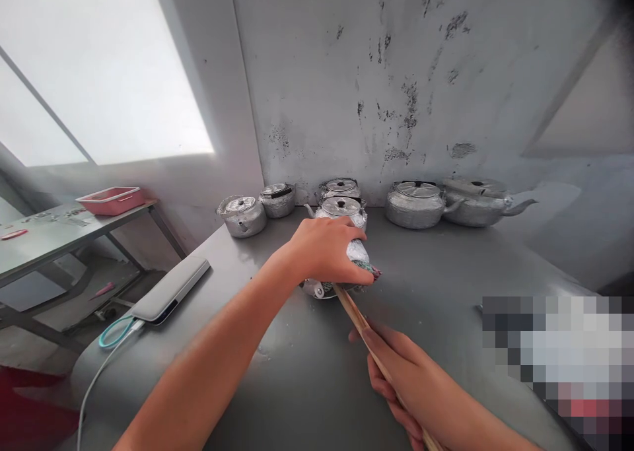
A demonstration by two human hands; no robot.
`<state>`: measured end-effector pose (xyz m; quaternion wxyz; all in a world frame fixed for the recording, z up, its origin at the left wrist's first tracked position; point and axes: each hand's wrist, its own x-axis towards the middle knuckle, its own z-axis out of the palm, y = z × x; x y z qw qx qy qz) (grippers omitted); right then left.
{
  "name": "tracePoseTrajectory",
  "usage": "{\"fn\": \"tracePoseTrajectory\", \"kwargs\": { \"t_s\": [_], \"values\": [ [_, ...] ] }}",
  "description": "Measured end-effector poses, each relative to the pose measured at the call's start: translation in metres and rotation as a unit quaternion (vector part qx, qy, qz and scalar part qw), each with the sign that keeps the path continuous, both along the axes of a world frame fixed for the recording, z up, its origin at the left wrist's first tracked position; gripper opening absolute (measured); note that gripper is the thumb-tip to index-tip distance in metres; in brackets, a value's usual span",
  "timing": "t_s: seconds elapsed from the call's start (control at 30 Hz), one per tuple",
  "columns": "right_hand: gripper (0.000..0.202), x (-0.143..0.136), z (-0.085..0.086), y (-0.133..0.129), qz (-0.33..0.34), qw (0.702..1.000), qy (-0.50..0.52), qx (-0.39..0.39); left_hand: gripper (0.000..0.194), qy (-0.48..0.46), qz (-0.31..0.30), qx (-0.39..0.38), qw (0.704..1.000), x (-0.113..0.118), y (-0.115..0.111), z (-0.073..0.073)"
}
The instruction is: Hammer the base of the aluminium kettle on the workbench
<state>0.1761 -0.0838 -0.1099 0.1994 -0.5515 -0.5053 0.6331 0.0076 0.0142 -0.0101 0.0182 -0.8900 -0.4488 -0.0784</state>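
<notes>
My left hand [329, 249] curls over a small silver metal kettle [357, 251] that stands near the middle of the table, thumb on the near side and fingers on the far side. A dark green and reddish cloth-like scrap [367, 267] pokes out beneath the palm. Most of this kettle is hidden by the hand. Closed around a long wooden stick [352, 311] is my right hand [396, 372]. The stick slants up to the kettle's near side, its far end out of sight under my left hand.
Several dented silver kettles, such as a spouted kettle [475, 203], line the grey table's [292, 385] back against a stained wall. A grey power bank [171, 291] with cables lies left. Farther left, a side table holds a red basket [113, 201]. A pixelated patch covers the right.
</notes>
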Motion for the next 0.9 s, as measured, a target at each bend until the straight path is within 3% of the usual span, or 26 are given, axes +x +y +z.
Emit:
{"fn": "tracePoseTrajectory", "kwargs": {
  "t_s": [0.23, 0.5, 0.9],
  "values": [
    [0.042, 0.0016, -0.0052, -0.0015, -0.002, 1.0, -0.002, 0.013, 0.065, -0.006, 0.004, 0.0, 1.0, -0.0019, 0.0022, -0.0007],
    [0.039, -0.0012, 0.0042, -0.0012, 0.008, 1.0, -0.016, 0.004, 0.065, -0.011, 0.0, 0.0, 1.0, -0.0024, 0.0018, -0.0001],
    [0.037, 0.0006, -0.0041, -0.0031, 0.002, 1.0, -0.011, 0.011, 0.065, -0.015, 0.001, 0.001, 1.0, -0.002, 0.0014, -0.0004]
  ]
}}
